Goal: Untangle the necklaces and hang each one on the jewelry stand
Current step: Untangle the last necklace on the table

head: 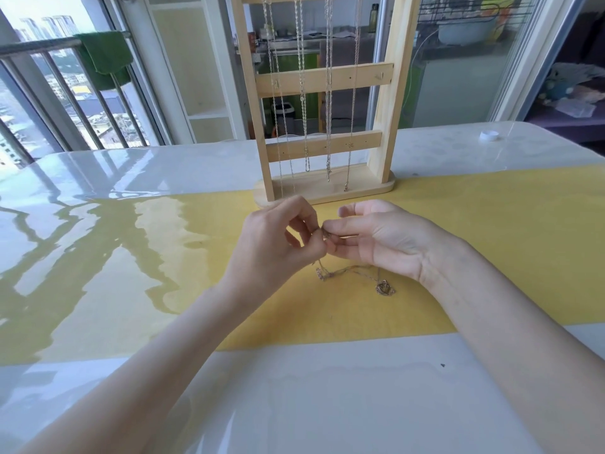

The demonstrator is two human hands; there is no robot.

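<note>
- I am looking at the glossy tabletop (98, 198), which is throwing window glare across its left half, so any fine link straying there is going to be hard for me to spot
- I am holding my left hand (278, 244) just above the yellow mat (491, 240), its thumb and forefinger pinching a knot in the tangled necklaces (353, 276) while the other fingers are curling in
- I am meeting it with my right hand (379, 239), fingers (343, 229) lying nearly straight and pressed on the same knot from the other side, so both hands are touching at that one spot
- The rest of the chain is trailing down from the pinch and lying loose on the mat beneath my hands, ending in a small bunched loop (384, 287) under my right wrist; how many strands are in it I cannot tell
- My worry: pulling the two pinches apart is likely tightening the knot rather than opening it, and a hard tug could be snapping a thin link or dragging the trailing loop into a fresh snarl
- The jewelry stand (324, 93) is standing just beyond my hands, already carrying several chains (328, 126) hanging straight down its frame; lifting carelessly could be brushing those and tangling them
- Far right, a small white cap (489, 135) is sitting alone on the tabletop, well apart from the work
</note>
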